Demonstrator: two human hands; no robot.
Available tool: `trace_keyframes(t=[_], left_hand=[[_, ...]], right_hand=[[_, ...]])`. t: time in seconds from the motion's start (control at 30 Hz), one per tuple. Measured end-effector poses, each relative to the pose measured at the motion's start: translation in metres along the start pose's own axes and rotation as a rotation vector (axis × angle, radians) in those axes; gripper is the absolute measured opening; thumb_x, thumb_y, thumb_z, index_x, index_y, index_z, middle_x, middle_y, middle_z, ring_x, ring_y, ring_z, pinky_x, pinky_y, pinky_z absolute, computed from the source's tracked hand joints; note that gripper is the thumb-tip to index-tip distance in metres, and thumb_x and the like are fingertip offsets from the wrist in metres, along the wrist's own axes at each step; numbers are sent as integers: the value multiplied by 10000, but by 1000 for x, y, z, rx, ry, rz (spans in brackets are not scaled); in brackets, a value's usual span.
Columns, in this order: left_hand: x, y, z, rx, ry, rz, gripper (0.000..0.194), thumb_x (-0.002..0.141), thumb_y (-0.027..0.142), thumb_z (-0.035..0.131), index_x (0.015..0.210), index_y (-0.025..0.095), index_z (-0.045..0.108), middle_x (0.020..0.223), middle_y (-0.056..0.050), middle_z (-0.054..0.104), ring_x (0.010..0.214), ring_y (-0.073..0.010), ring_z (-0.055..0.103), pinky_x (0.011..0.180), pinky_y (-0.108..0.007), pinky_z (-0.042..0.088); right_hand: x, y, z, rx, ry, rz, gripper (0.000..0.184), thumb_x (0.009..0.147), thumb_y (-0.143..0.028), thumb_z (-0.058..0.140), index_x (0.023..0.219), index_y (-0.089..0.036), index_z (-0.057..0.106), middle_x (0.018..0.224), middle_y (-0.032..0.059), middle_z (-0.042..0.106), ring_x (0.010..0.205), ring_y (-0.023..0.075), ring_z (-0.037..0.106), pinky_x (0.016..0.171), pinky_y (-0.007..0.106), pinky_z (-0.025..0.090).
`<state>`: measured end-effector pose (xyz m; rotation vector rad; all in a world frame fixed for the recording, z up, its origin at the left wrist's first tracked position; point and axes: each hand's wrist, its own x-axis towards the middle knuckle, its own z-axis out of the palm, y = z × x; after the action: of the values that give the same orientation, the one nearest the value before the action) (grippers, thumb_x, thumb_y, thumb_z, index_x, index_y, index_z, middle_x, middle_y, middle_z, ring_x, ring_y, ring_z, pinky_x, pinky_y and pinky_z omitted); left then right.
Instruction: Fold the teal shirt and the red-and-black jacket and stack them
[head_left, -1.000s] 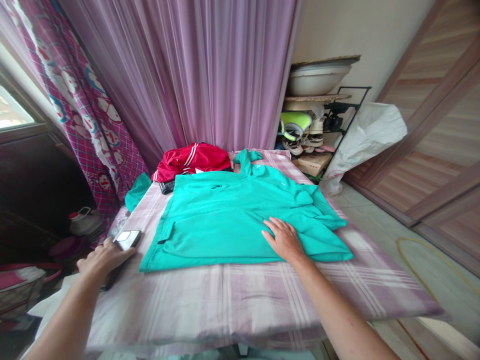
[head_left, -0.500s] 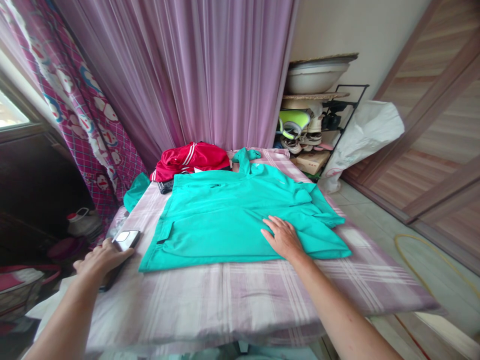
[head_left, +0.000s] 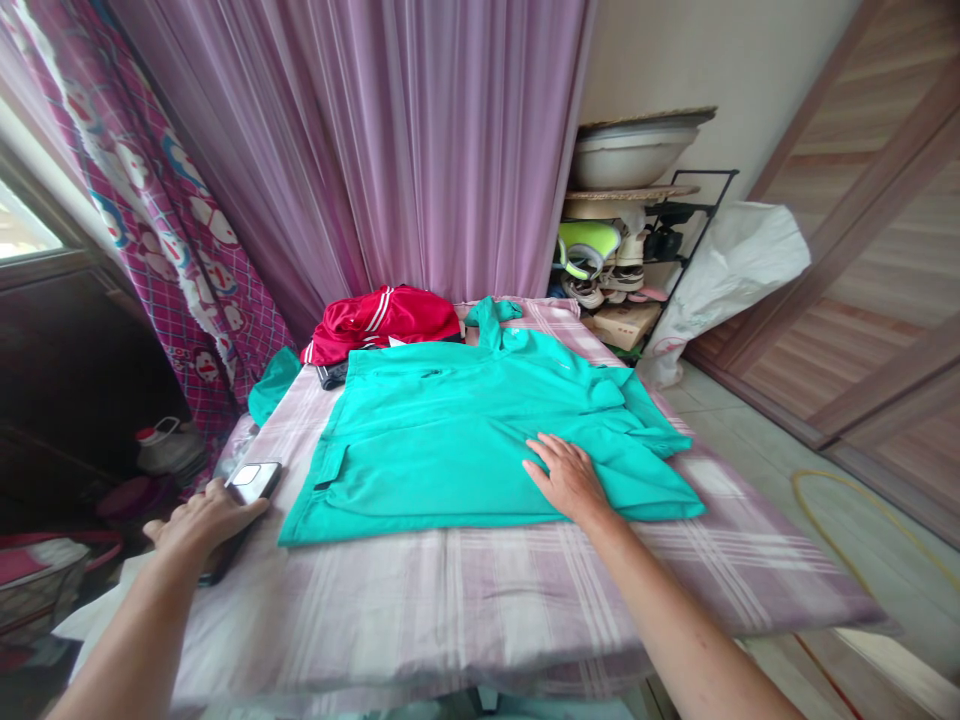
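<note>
From this head view, almost nothing has moved since the last look, and your two hands are in the same spots. Your right hand (head_left: 568, 480) lies flat on the green shirt (head_left: 442, 450), with its fingers a bit apart, not gripping. The shirt is spread out on a checked cloth (head_left: 450, 610), with a red jacket (head_left: 382, 322) just behind it. Your left hand (head_left: 206, 517) rests on a phone (head_left: 253, 483) beside the shirt.
</note>
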<state>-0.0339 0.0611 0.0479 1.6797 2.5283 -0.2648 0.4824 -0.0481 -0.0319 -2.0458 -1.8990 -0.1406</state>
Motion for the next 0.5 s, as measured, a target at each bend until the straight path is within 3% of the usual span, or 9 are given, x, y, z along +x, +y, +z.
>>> trace_keyframes(t=[0.13, 0.5], left_hand=[[-8, 6, -6, 19, -24, -31, 914, 713, 710, 429, 1375, 81, 464, 1419, -280, 519, 1304, -435, 479, 975, -552, 355], [-12, 7, -11, 74, -59, -20, 869, 759, 717, 405, 1355, 87, 465, 1405, -260, 536, 1306, -415, 483, 1008, -552, 344]], right_hand=[[0, 0, 2, -3, 16, -10, 404, 969, -417, 462, 1289, -250, 644, 1397, 97, 601, 1301, 253, 517, 1075, 452, 372], [0, -1, -3, 5, -9, -2, 408, 970, -419, 470, 1295, -243, 642, 1403, 100, 595, 1305, 263, 516, 1077, 461, 378]])
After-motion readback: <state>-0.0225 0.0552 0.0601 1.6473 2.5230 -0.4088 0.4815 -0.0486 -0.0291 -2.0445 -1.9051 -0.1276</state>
